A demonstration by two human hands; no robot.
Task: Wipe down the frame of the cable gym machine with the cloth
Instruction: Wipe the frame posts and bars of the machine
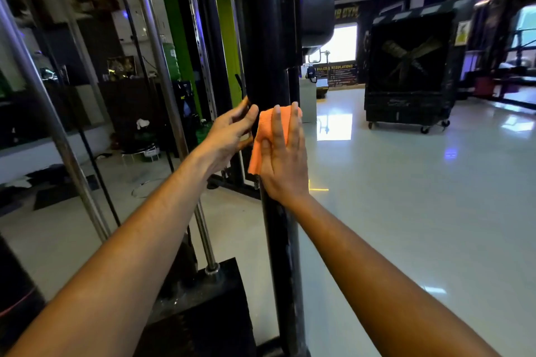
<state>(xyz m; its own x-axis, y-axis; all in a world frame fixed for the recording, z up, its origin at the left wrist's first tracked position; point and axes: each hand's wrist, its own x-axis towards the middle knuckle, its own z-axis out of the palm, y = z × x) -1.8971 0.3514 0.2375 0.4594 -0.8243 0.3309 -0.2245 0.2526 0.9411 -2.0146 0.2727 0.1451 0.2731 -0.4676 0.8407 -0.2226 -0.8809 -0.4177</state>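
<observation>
A black upright post of the cable machine frame [268,38] runs from top to bottom through the middle of the head view. An orange cloth [259,145] lies flat against the post at mid height. My right hand [285,159] presses the cloth onto the post with straight, spread fingers pointing up. My left hand [229,136] rests on the left side of the post beside the cloth, fingers extended and touching the frame, thumb near the cloth's left edge. Part of the cloth is hidden under my right palm.
Chrome guide rods [162,72] slant up on the left, ending in a black base block [200,307]. A black pulley housing [317,17] sticks out to the right of the post. A large black fan cooler on wheels [412,66] stands on the glossy floor at right.
</observation>
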